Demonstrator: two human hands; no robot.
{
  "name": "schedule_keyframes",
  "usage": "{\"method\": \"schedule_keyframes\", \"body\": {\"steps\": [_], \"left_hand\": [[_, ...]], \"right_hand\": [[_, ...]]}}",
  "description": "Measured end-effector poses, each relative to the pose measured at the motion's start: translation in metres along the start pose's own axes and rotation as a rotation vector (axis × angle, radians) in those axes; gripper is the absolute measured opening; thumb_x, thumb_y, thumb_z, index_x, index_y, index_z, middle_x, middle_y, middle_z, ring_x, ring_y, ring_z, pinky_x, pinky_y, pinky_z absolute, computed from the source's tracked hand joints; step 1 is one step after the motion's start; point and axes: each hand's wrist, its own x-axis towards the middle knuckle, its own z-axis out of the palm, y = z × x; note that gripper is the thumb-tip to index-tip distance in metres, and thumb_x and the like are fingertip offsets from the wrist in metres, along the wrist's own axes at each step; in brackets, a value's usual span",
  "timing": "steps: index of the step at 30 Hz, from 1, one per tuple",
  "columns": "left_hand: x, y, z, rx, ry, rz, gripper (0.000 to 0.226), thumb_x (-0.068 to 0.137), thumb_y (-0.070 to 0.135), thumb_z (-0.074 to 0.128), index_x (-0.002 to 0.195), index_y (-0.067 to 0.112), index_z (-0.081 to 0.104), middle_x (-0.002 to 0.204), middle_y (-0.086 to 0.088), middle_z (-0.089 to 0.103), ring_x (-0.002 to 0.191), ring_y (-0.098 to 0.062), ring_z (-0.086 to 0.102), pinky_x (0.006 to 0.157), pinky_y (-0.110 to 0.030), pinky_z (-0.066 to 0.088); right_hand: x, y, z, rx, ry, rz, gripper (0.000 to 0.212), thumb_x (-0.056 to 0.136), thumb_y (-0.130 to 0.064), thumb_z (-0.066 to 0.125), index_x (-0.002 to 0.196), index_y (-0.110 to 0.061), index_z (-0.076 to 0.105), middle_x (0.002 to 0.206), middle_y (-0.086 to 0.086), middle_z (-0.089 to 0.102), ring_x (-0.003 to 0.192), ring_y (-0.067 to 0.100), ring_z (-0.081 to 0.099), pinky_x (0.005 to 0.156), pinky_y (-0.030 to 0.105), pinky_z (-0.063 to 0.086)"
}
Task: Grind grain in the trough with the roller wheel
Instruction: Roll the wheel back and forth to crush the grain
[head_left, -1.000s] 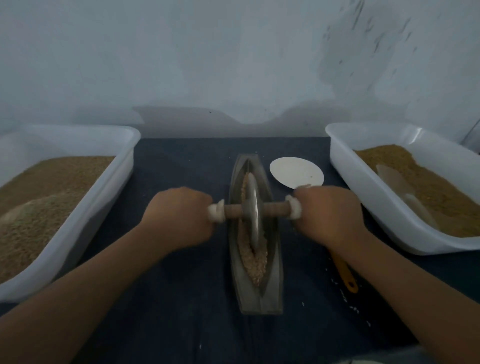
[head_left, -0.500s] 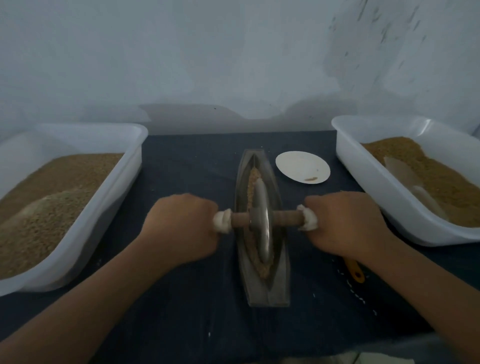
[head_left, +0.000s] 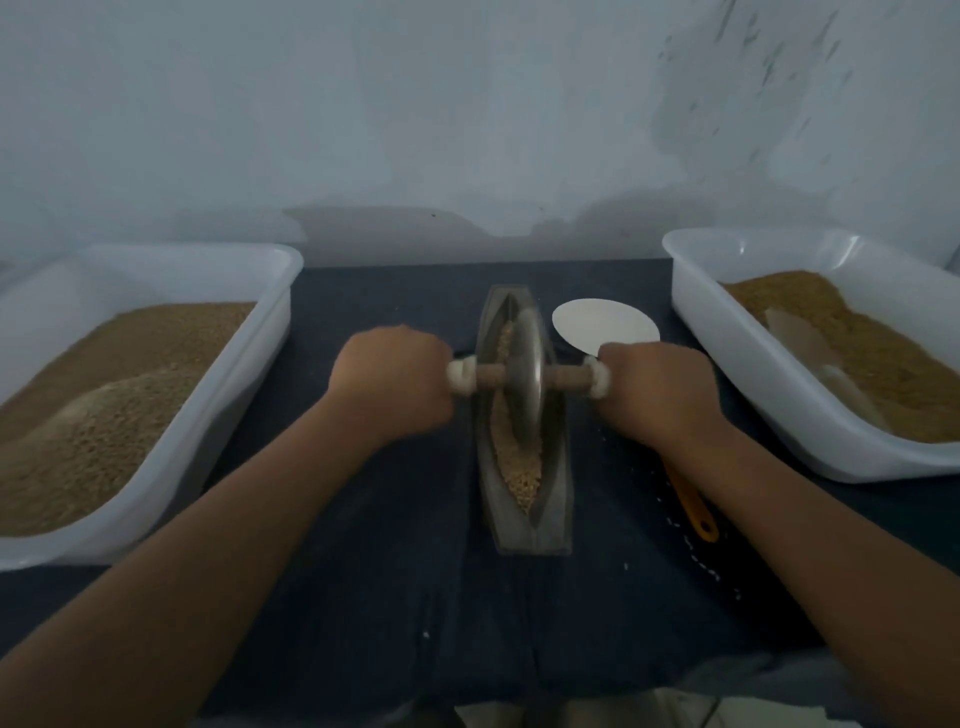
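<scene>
Squarely, left hand (head_left: 390, 383) and right hand (head_left: 658, 396) grip one roller wheel (head_left: 527, 379) — one trough (head_left: 531, 535), two tubs (head_left: 182, 250) (head_left: 727, 353) beside.

Both bare forearms are stretched forward, the left reaching in from 7 o'clock, the right from 5 o'clock, angled toward centre. The left hand (head_left: 389, 382) is seen knuckles-up, fingers curled round the 9 o'clock end of the roller wheel axle (head_left: 563, 375). The right hand (head_left: 654, 392) is clenched likewise on the 3 o'clock end. Wrists are held straight, fists level and apart.
</scene>
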Motion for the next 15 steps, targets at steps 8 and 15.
{"method": "schedule_keyframes", "body": {"steps": [8, 15], "left_hand": [[-0.024, -0.006, 0.021, -0.050, 0.030, -0.036, 0.029, 0.081, 0.051, 0.056, 0.065, 0.027, 0.049, 0.060, 0.011, 0.050, 0.052, -0.012, 0.045, 0.052, -0.027, 0.033], [0.054, -0.002, 0.009, -0.072, 0.014, -0.112, 0.037, 0.082, 0.056, 0.057, 0.066, 0.023, 0.056, 0.067, 0.006, 0.056, 0.060, -0.021, 0.053, 0.061, -0.032, 0.042]], "right_hand": [[-0.011, -0.001, -0.010, -0.050, 0.120, -0.112, 0.038, 0.099, -0.052, 0.040, 0.069, -0.029, 0.044, 0.057, -0.009, 0.043, 0.047, 0.015, 0.044, 0.045, 0.029, 0.040], [0.041, -0.009, -0.010, 0.042, 0.090, -0.001, 0.048, 0.084, -0.023, 0.073, 0.058, -0.027, 0.032, 0.053, -0.010, 0.035, 0.046, 0.014, 0.035, 0.051, 0.033, 0.048]]}}
